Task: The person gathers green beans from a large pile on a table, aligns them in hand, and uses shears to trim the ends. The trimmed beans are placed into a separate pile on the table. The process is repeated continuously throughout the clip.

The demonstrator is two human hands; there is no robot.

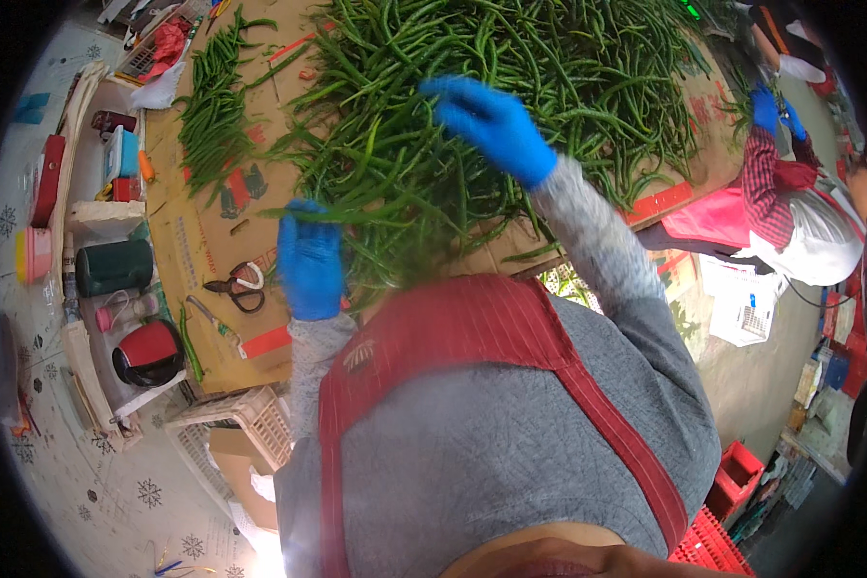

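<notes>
A large heap of long green chili peppers (pixel 549 87) covers the far and middle part of a cardboard-covered table (pixel 180 303). My left hand (pixel 311 260), in a blue glove, holds a few green peppers lying across its fingers, at the heap's near left edge. Over the middle of the heap is my right hand (pixel 495 126), also blue-gloved and blurred; whether its fingers hold a pepper cannot be told. A neater bundle of peppers (pixel 217 108) lies at the table's left. Black-handled scissors (pixel 242 287) and a curved tool (pixel 213 318) rest left of my left hand.
Along the left edge runs a shelf with a dark green container (pixel 115 267) and a red-black object (pixel 148 352). A plastic crate (pixel 253 419) stands below the table's near left corner. At right, a co-worker in blue gloves (pixel 764 108) holds peppers beside a white basket (pixel 744 307).
</notes>
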